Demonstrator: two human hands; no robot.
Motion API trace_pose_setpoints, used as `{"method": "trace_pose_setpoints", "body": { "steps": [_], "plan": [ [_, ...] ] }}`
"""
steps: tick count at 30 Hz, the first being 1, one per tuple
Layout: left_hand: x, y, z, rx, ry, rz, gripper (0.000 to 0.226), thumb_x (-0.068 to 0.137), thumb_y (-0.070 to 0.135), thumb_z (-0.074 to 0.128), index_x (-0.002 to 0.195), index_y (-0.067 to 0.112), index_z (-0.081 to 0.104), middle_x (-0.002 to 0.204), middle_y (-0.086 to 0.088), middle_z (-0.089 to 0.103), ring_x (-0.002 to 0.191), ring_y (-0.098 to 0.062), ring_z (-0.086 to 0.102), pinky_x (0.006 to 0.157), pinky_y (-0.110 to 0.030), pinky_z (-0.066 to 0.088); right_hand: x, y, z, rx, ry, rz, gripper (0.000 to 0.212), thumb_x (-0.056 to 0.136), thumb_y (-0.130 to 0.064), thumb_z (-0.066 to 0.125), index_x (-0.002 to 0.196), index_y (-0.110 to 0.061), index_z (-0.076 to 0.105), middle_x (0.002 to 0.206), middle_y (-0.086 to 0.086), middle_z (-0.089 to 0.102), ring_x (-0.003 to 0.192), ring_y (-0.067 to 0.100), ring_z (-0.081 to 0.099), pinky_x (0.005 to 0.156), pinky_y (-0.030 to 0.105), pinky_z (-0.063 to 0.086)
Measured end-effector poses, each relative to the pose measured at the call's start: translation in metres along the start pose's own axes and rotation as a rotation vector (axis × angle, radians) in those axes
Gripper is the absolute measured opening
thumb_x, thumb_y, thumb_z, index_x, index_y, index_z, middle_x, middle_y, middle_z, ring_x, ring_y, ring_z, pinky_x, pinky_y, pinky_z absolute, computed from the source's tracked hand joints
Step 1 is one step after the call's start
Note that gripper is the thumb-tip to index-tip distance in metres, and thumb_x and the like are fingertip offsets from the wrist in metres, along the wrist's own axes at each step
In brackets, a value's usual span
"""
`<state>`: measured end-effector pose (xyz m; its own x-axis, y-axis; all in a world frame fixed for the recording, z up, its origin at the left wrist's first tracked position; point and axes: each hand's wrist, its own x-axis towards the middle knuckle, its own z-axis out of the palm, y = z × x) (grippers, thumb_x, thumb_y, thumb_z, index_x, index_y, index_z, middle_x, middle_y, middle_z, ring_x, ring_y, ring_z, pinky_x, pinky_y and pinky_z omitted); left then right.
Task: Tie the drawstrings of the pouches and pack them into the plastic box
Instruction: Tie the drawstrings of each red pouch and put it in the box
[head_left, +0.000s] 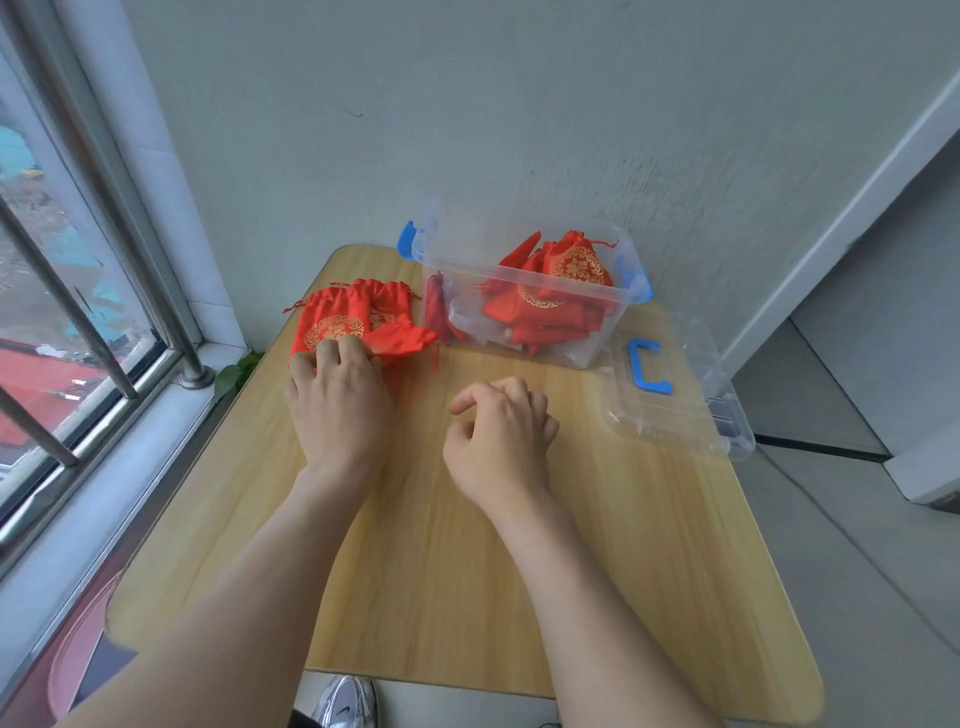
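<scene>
A small heap of red pouches with gold round emblems lies at the far left of the wooden table. My left hand reaches onto the heap's near edge, fingertips touching the front pouch. Whether they pinch the cloth is hidden. My right hand hovers over the table's middle, fingers loosely curled and holding nothing. The clear plastic box with blue clips stands at the far edge, right of the heap. Several red pouches lie piled inside it.
The box's clear lid with a blue handle lies flat at the table's right edge. A window with metal bars runs along the left. A wall stands close behind the table. A shoe shows below the near edge.
</scene>
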<state>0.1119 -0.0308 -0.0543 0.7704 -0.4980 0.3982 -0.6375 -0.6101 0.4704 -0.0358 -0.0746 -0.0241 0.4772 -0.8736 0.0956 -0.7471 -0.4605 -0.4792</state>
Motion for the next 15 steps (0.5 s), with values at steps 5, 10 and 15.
{"method": "trace_pose_setpoints", "body": {
  "steps": [5,10,15],
  "plan": [
    [-0.017,0.026,-0.024,-0.400,0.041,-0.014,0.016,0.112,0.020,0.041,0.109,0.010,0.052,0.086,-0.003,0.062,0.074,-0.031,0.051,0.064,-0.042,0.032,-0.006,-0.006,-0.016,0.217,-0.059,0.147,0.027,0.100,-0.024,0.053,0.122,-0.029,0.068,0.125,-0.004,0.067,0.124,0.025,0.055,0.104,0.040,0.041],
    [-0.040,0.056,-0.034,-0.770,-0.159,-0.139,0.023,0.112,0.028,0.048,0.095,0.023,0.063,0.083,0.009,0.068,0.079,-0.016,0.066,0.069,-0.040,0.051,-0.013,0.008,-0.031,0.727,0.021,0.356,0.029,0.103,-0.032,0.054,0.121,-0.017,0.071,0.112,-0.004,0.074,0.103,0.017,0.067,0.077,0.028,0.048],
    [-0.050,0.082,-0.025,-0.989,-0.237,-0.322,0.033,0.106,0.042,0.057,0.084,0.023,0.073,0.073,0.001,0.072,0.069,-0.020,0.065,0.077,-0.060,0.061,-0.015,0.031,-0.041,0.997,0.078,0.375,0.017,0.095,-0.025,0.065,0.095,-0.013,0.078,0.080,-0.002,0.077,0.073,0.012,0.065,0.070,0.032,0.051]
  ]
}}
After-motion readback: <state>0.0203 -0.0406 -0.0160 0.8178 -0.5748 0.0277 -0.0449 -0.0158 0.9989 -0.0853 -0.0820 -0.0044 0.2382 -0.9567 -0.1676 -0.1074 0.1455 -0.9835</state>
